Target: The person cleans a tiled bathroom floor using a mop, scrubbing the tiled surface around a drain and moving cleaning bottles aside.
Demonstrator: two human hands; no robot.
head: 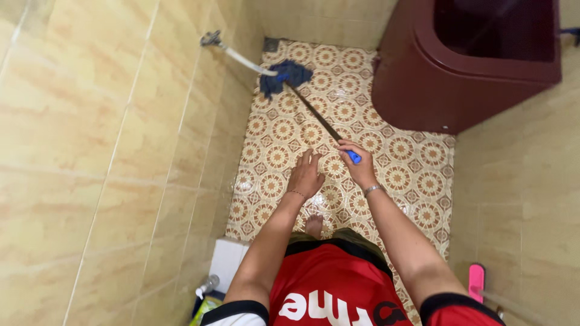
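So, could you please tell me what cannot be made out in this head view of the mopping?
- Inside of the dark red basin: shadowed and cut off by the top edge.
- Bottles by the left wall: cut off by the bottom edge.
- Mop handle's blue end: mostly wrapped by the right hand.
- Left hand: palm faces away.
- Pink object: too small to identify.

Red shirt [338,284], black trim, white lettering. Thin bracelet on left wrist [296,193], silver band on right wrist [373,189]. Barefoot.
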